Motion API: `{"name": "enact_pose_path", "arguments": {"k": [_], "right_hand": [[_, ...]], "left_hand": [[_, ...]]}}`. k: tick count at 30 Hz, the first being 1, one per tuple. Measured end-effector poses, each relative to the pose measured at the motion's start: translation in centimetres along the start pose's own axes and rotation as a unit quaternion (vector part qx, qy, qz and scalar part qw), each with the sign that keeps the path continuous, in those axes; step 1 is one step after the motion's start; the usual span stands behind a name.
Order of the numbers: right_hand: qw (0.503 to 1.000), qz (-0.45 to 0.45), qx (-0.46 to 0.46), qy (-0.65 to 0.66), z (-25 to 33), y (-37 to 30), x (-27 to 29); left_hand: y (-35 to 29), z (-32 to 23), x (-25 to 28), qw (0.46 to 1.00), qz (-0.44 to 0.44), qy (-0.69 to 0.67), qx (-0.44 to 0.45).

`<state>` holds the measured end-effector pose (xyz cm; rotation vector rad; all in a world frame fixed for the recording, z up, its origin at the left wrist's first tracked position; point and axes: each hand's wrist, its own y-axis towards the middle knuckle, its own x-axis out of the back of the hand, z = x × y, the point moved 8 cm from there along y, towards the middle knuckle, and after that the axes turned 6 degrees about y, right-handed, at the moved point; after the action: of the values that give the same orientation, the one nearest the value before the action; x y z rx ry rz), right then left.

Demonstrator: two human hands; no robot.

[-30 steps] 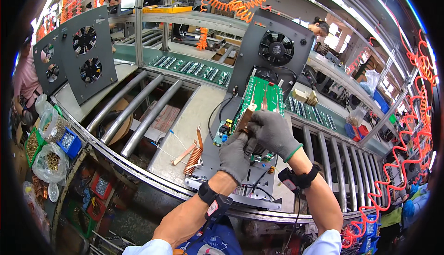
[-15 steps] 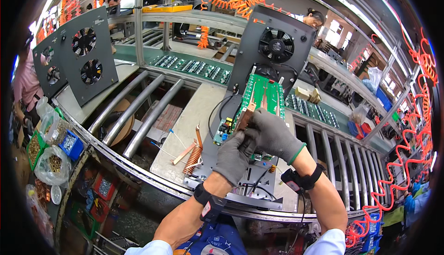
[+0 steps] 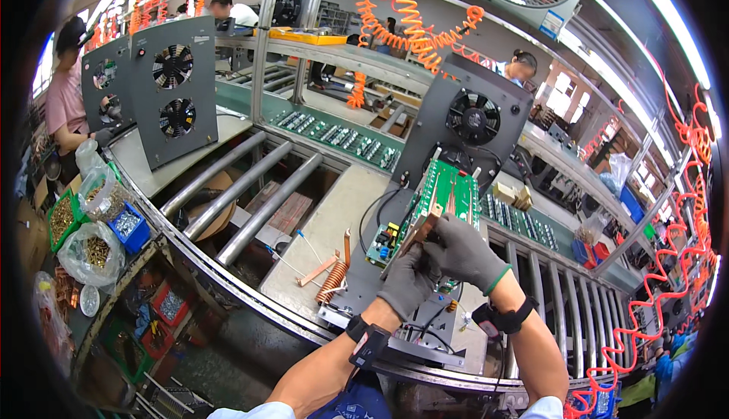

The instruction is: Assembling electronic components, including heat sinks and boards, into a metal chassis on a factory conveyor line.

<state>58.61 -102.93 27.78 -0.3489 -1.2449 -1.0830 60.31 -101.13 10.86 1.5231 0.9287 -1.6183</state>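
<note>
A large green circuit board (image 3: 456, 187) leans inside an open dark grey metal cabinet (image 3: 427, 132), in front of its fan (image 3: 474, 117). A flat copper bar (image 3: 423, 225) stands at the board's near left edge. My right hand (image 3: 466, 252), in a grey glove, has its fingers curled at the bar's upper part. Close below, my gloved left hand (image 3: 410, 282) is closed around the bar's lower end; the fingertips of both hands are partly hidden. Left of them on the worktop lie a copper coil (image 3: 332, 282) and a thin copper strip (image 3: 319, 268).
Metal rollers (image 3: 250, 199) run either side of the pale worktop (image 3: 315, 225). Another fan cabinet (image 3: 173, 92) stands at left, with a person in pink (image 3: 67, 104) beside it. Bags and bins of screws (image 3: 129, 225) sit at far left. Red coiled hoses (image 3: 624, 328) hang at right.
The whole view has shifted, so the scene sits farther right and lower. Both hands stay at the copper bar, the right one's fingers slightly repositioned.
</note>
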Motion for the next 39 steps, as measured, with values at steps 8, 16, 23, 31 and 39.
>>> {"name": "enact_pose_path", "arguments": {"k": [8, 16, 23, 31, 39], "right_hand": [[1.000, -0.004, -0.025, 0.006, -1.4, 1.1, 0.5], [0.998, -0.042, 0.034, 0.020, -1.1, 0.8, 0.5], [0.997, -0.078, -0.025, 0.001, -0.9, 0.6, 0.9], [0.994, -0.073, -0.079, 0.018, -1.4, 0.6, 1.2], [0.988, -0.075, -0.077, 0.111, -2.2, 0.3, 1.1]], "left_hand": [[-0.8, 0.1, -1.8, 0.997, 0.067, -0.008, 0.040], [-0.8, -0.1, -1.6, 0.998, 0.062, -0.005, 0.012], [-0.7, -0.4, -1.0, 1.000, 0.029, 0.006, 0.002], [-0.5, -0.5, -1.3, 0.999, 0.035, 0.020, 0.001], [-0.4, -0.4, -1.2, 0.999, 0.046, 0.024, 0.008]]}}
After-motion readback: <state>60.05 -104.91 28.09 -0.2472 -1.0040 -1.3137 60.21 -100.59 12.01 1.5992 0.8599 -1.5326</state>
